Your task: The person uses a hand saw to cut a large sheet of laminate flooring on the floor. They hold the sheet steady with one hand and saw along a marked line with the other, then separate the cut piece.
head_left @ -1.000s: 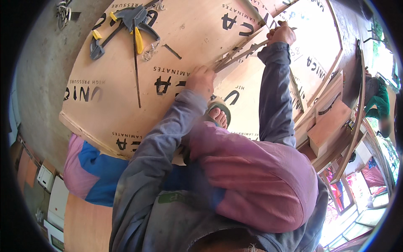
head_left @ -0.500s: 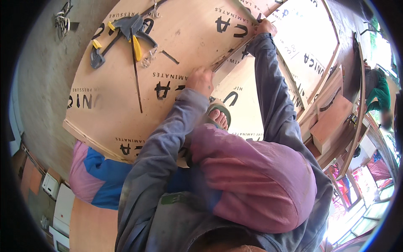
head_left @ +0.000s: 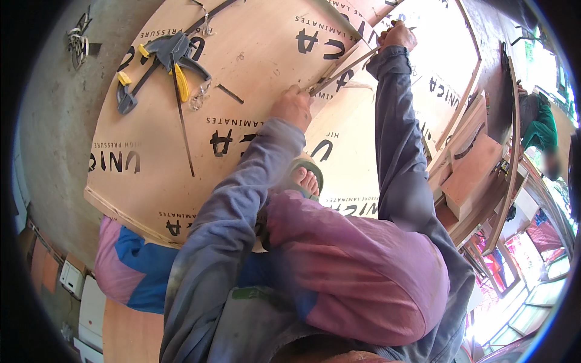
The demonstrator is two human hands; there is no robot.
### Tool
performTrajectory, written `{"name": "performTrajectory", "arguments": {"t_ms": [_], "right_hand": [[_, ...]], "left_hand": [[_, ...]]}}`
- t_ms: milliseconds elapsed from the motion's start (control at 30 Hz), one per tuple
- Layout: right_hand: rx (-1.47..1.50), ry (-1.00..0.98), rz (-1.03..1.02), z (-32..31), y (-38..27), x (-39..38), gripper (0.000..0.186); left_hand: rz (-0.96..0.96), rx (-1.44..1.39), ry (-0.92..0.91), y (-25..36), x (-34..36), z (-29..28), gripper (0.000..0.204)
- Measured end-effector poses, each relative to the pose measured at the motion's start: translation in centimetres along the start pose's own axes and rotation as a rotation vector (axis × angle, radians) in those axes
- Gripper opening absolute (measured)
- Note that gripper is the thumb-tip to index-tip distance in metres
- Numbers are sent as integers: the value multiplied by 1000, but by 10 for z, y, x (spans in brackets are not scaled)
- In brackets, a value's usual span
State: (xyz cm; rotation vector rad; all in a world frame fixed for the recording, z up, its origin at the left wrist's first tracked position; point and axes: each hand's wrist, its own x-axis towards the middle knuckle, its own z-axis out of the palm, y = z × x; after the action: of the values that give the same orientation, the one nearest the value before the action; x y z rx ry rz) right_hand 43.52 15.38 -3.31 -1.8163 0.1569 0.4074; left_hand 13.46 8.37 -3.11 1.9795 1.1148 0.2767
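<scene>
Basically, right hand curls round the strip, far end; left hand sits at the near end, can't tell how tight. I'd hold it straight.

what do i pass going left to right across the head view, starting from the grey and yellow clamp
grey and yellow clamp → short dark strip → left hand → thin strip → right hand → wooden box → person in green

Wrinkled grey-blue sleeves; pink trousers, blue panels; dark green sandal.
</scene>
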Motion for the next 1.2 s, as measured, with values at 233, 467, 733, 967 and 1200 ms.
{"name": "performTrajectory", "arguments": {"t_ms": [233, 467, 733, 967, 1200], "right_hand": [[-77, -9, 120, 1, 42, 44, 17], [-26, -79, 150, 17, 40, 26, 14], [-716, -136, -257, 12, 67, 116, 17], [205, -137, -145, -19, -73, 13, 19], [296, -225, -332, -69, -133, 0, 21]], "left_hand": [[-90, 31, -173, 4, 13, -3, 12], [-35, 42, -35, -3, 12, 0, 15], [-42, 44, -100, 6, 28, 6, 18], [191, 118, 54, 7, 18, 7, 13], [387, 386, -71, -29, 33, -12, 11]]}}
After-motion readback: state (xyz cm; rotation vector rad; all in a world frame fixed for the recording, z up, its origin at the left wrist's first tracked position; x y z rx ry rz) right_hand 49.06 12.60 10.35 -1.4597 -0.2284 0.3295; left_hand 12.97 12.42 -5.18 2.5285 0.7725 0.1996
